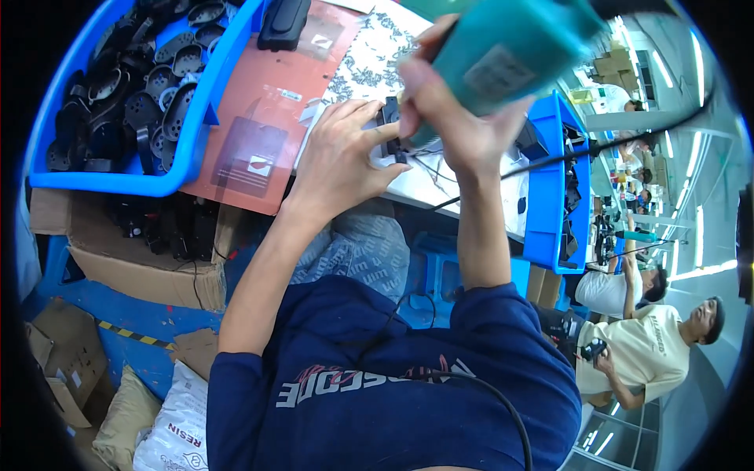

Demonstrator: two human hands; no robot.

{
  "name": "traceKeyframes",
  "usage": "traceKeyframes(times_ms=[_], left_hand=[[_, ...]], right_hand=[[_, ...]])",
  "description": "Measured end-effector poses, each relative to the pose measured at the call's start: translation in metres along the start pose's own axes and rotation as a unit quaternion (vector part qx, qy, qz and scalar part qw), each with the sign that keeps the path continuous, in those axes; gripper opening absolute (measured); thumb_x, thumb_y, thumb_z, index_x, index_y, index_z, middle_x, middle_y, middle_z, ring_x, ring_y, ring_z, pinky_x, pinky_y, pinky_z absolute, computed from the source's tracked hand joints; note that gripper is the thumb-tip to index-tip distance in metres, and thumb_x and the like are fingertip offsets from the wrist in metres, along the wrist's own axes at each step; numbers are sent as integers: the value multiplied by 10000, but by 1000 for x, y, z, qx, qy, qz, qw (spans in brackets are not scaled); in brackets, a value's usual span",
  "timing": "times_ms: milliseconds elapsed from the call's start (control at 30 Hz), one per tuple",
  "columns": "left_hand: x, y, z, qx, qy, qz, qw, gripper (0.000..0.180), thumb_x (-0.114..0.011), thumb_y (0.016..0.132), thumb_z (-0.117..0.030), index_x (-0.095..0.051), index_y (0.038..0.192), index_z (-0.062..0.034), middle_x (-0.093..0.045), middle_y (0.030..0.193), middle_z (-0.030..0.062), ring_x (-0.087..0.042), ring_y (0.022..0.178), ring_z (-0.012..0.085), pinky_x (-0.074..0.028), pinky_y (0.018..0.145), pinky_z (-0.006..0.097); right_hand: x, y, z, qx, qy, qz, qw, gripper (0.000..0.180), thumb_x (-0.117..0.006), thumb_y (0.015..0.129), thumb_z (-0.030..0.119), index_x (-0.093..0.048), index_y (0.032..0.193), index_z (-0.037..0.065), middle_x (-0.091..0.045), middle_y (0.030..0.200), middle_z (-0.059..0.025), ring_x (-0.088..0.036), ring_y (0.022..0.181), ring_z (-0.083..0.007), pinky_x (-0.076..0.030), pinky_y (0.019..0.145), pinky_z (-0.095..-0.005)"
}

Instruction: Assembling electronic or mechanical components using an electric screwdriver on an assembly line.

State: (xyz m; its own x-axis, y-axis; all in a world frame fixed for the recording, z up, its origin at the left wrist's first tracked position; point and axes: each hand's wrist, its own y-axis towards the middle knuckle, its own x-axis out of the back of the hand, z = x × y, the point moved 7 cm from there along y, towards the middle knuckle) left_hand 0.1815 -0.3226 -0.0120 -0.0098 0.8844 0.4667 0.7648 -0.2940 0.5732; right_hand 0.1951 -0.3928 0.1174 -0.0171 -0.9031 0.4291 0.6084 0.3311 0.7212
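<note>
There is one view, taken from the person's head and looking steeply down, so the navy printed shirt (393,385) fills the near edge and both forearms rise from it toward the middle. The camera sits very close to the hands, which meet just above centre over the white desk (440,184). The fisheye lens bends edges near the rim: the blue plastic bin of black parts (192,149) curves at far left, and a row of seated co-workers (644,345) recedes along the right.
</note>
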Motion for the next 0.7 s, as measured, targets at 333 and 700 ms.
traceKeyframes(times_ms=[333, 700], left_hand=[[-20, 91, -78, -176, 20, 85, 981, 573, -800, 569, -84, -674, 1120, -179, -561, 1158, 203, -533, 1088, 358, -468, 922, 417], [-41, 363, 31, -42, 85, -235, 967, 591, -819, 597, -432, -693, 1107, -162, -710, 932, 114, -666, 871, 251, -496, 799, 322]], right_hand=[[200, -65, 73, 81, 304, -279, 907, 250, -486, 881, 101, -441, 1104, -3, -495, 807, -80, -485, 483, -101, -389, 506, -238], [230, -167, 51, -37, 228, -379, 896, 354, -572, 795, 12, -343, 1065, 28, -543, 784, -154, -509, 431, -151, -441, 401, -253]])
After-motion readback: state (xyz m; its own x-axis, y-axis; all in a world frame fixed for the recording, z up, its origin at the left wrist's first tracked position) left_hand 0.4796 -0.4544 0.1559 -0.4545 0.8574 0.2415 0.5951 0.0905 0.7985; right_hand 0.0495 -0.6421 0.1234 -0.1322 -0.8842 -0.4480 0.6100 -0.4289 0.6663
